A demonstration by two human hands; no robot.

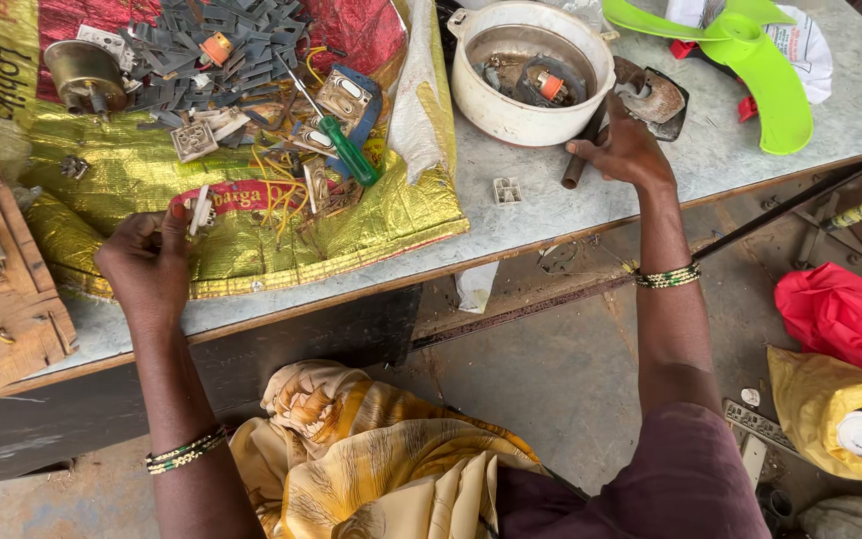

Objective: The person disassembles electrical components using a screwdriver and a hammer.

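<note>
Sorting salvaged electrical parts: left hand (147, 265) pinches a small white switch piece (198, 211) over the yellow sack (152, 175); right hand (626, 150) clasps a dark metal rod (579, 160), which likely needs setting down next.

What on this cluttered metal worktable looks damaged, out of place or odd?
The round white cooker pot is rusty and grimy inside and holds loose parts rather than food. A small white plastic square piece lies alone on the grey table, apart from the scrap heaped on the yellow woven sack.
</note>
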